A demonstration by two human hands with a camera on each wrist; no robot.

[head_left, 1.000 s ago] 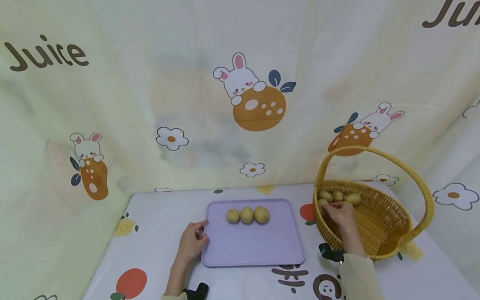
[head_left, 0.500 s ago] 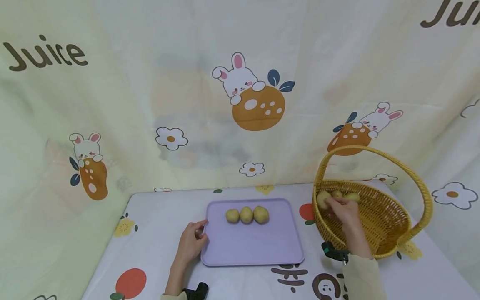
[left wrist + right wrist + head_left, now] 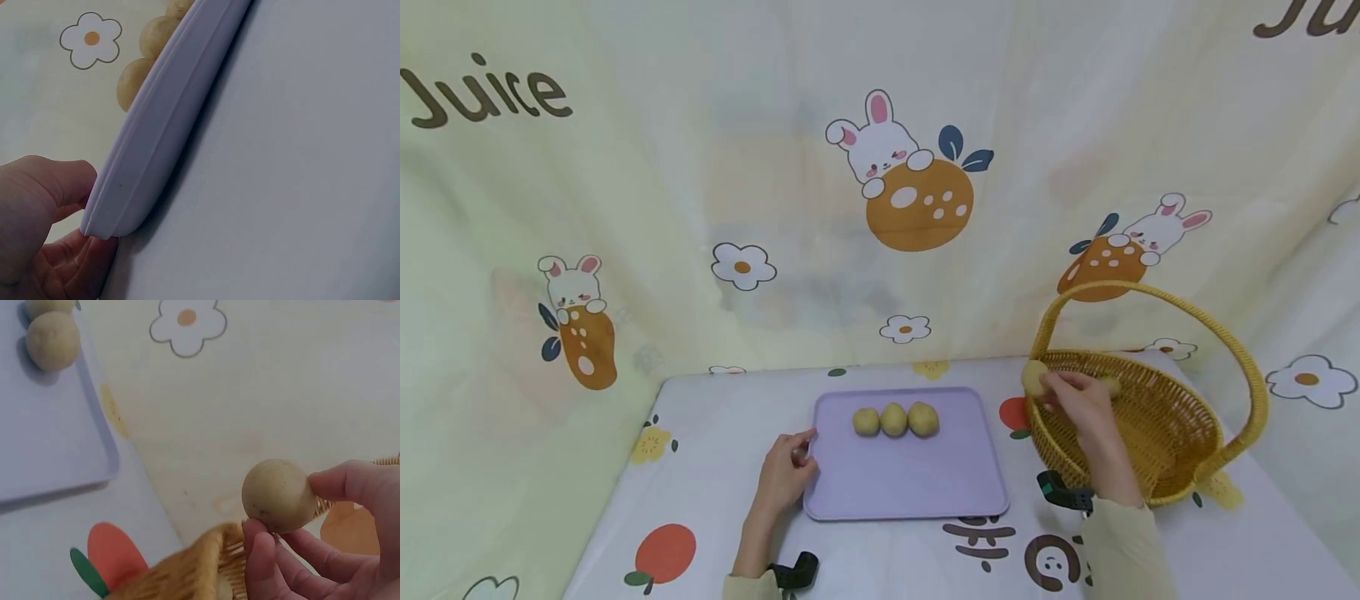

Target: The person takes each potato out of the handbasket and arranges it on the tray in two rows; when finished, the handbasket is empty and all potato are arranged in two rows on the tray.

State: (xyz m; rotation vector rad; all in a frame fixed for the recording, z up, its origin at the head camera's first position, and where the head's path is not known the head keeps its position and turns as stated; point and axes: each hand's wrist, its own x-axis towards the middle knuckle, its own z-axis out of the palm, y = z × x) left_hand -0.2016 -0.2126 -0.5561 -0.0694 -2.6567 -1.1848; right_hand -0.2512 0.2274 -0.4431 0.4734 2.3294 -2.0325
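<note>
A round potato (image 3: 1033, 378) is pinched between the thumb and fingers of my right hand (image 3: 1086, 408), held at the left rim of the wicker basket (image 3: 1157, 450). The right wrist view shows that potato (image 3: 279, 495) above the basket's rim. On the lilac tray (image 3: 906, 483), three potatoes (image 3: 893, 420) sit in a row near the far side. My left hand (image 3: 784, 473) grips the tray's left edge, and the left wrist view has its thumb and fingers (image 3: 75, 181) at the tray's corner.
At least one more potato (image 3: 1110, 386) lies inside the basket, partly hidden by my right hand. A tall arched handle (image 3: 1232, 342) rises over the basket. Behind the white printed tablecloth (image 3: 715, 467) hangs a patterned curtain (image 3: 805, 200).
My right hand has taken a potato from inside the basket and raised it to the left rim. My left hand stays at the tray's edge. The head view has tilted slightly.
</note>
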